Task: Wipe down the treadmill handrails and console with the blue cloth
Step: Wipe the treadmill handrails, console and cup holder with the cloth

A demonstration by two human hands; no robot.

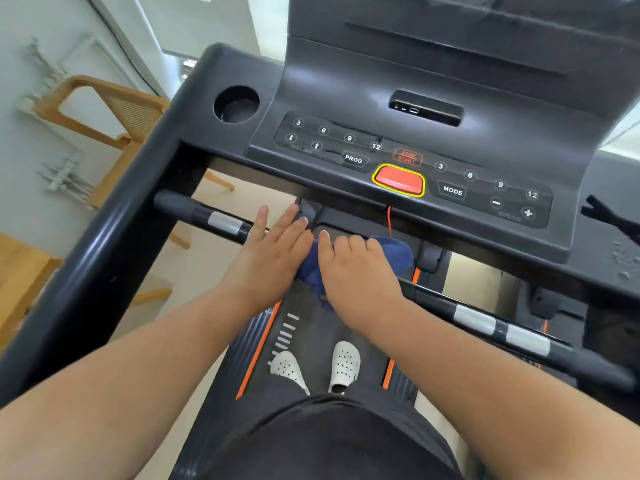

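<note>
Head view: the right hand presses the bunched blue cloth onto the centre handrail just below the console, its bar running left-right, while the left hand lies flat and open, touching the cloth's left edge.

Two hands, one blue cloth, two white shoes.

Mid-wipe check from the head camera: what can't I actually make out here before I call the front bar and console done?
- Front handlebar middle: hidden under left hand, right hand and blue cloth.
- Cloth: mostly covered by the right hand's fingers; its wiping face unseen.
- Console top: cut off by the upper edge.
- Right handrail: cut off at the right edge.
- Incline and speed labels: too faint.
</note>
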